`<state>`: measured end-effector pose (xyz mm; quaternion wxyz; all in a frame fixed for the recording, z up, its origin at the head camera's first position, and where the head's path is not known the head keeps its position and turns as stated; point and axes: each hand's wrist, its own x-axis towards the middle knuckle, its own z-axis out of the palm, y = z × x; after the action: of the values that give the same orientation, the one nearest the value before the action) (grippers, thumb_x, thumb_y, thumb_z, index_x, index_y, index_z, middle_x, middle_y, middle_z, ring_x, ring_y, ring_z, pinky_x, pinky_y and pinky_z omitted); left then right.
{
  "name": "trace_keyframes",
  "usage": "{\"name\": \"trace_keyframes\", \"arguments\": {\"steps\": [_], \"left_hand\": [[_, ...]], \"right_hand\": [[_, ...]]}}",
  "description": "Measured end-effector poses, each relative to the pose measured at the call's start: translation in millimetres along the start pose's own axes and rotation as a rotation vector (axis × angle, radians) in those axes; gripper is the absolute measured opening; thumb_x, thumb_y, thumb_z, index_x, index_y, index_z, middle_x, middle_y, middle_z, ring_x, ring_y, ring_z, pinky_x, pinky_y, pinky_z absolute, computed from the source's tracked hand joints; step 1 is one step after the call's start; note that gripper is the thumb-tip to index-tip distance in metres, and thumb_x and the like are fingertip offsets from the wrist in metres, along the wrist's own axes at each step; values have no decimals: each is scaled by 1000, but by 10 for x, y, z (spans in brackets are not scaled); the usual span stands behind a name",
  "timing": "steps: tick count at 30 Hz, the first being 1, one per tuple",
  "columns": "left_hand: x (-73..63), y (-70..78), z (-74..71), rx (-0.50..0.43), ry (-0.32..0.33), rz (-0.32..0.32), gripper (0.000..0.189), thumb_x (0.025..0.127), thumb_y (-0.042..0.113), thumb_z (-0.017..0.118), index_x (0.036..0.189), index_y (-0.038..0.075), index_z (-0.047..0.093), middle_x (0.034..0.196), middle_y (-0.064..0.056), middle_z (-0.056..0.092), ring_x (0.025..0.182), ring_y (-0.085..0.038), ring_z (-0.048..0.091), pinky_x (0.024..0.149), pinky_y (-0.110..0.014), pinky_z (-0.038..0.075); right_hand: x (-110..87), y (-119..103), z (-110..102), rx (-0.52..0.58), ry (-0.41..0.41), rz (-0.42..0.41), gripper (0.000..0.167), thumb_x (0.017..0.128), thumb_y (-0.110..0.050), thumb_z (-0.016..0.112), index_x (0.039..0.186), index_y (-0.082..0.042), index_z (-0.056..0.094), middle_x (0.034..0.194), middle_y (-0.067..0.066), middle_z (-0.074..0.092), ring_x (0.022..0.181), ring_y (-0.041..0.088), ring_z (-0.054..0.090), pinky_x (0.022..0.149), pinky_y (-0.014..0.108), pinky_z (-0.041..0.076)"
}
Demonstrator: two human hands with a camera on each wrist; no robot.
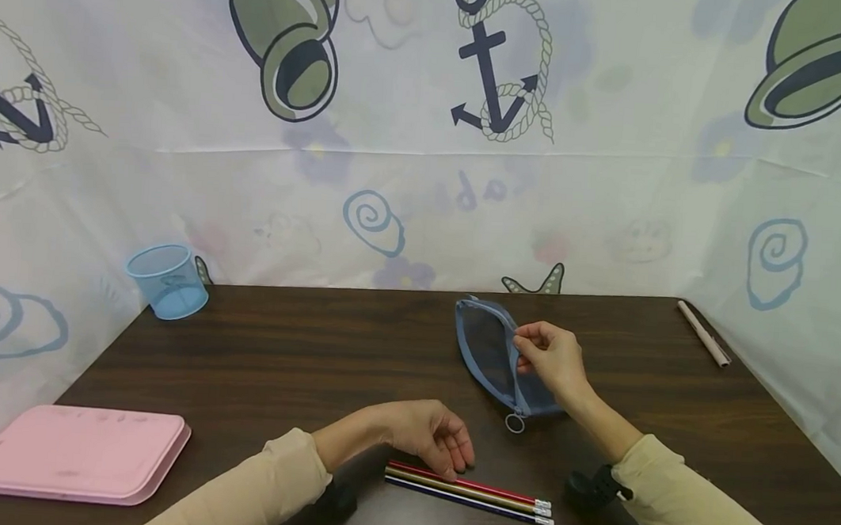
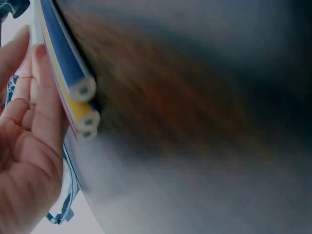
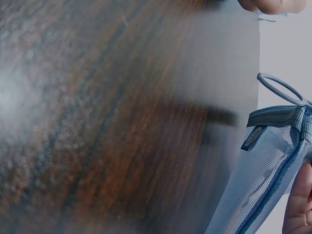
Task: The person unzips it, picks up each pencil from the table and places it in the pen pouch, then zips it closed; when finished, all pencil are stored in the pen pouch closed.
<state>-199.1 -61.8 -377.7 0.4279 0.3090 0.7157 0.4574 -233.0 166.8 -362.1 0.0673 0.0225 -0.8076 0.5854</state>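
Your right hand (image 1: 551, 358): fingers pinching one blue mesh zip pouch's edge (image 1: 490, 357), on brown wood-grain table (image 1: 316, 344). Your left hand (image 1: 426, 433): fingers loosely bent over three slim red, gold, navy pencils (image 1: 483, 496); contact unclear.

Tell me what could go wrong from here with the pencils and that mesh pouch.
The three pencils lie side by side under the left grip, with no band showing, so one might roll away or get left behind. The right grip pinches the mesh pouch at one edge of its open mouth, so it could slip or sag if pushed. The ring could snag a pencil.
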Motion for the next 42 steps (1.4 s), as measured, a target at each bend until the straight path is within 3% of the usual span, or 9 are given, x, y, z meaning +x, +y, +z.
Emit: {"name": "trace_keyframes", "arguments": {"steps": [11, 20, 25, 29, 34, 38, 42], "left_hand": [[8, 19, 32, 156, 35, 50, 21, 75, -13, 70, 93, -5, 67, 80, -5, 67, 69, -3, 60, 62, -12, 49], [-9, 76, 22, 379, 72, 51, 15, 76, -5, 73, 85, 6, 71, 72, 6, 66, 64, 1, 59, 60, -13, 51], [-10, 92, 7, 480, 72, 92, 14, 76, -4, 72, 83, 8, 72, 72, 4, 67, 64, 6, 57, 60, -12, 51], [-4, 106, 8, 567, 74, 115, 14, 76, -3, 72, 83, 10, 72, 69, 12, 62, 63, 8, 55, 60, -12, 51], [7, 81, 1, 599, 70, 123, 16, 74, -3, 72, 82, 10, 71, 68, 14, 61, 63, 8, 55, 60, -12, 51], [12, 62, -26, 556, 51, 119, 15, 75, -5, 70, 82, 8, 70, 70, 7, 65, 63, 7, 55, 60, -12, 51], [-2, 62, -72, 544, 37, 111, 13, 77, -3, 69, 84, 7, 70, 71, 8, 63, 65, 7, 54, 62, -12, 50]], "right_hand": [[-7, 8, -2, 1, 3, 8, 18, 90, -2, 61, 104, 9, 61, 76, 7, 63, 56, 6, 60, 54, 22, 56], [-8, 7, -3, 4, 5, 11, 19, 90, -2, 61, 104, 10, 61, 76, 6, 62, 55, 6, 59, 54, 22, 56], [-6, 0, -9, 2, 7, 6, 18, 90, -2, 61, 104, 10, 61, 74, 4, 62, 55, 5, 59, 54, 22, 56], [-4, -7, -9, 5, 10, 2, 18, 90, -2, 61, 104, 10, 62, 74, 4, 62, 55, 5, 59, 54, 22, 56], [-6, -9, -5, 4, 12, 1, 18, 90, -2, 61, 103, 10, 62, 73, 4, 62, 55, 5, 59, 54, 22, 56], [-7, -9, -2, 8, 7, 0, 17, 90, -1, 61, 103, 10, 61, 73, 4, 62, 55, 5, 59, 53, 21, 56], [-8, -8, -1, 2, 4, 4, 18, 90, -1, 60, 104, 10, 61, 75, 5, 62, 55, 5, 59, 54, 21, 56]]}}
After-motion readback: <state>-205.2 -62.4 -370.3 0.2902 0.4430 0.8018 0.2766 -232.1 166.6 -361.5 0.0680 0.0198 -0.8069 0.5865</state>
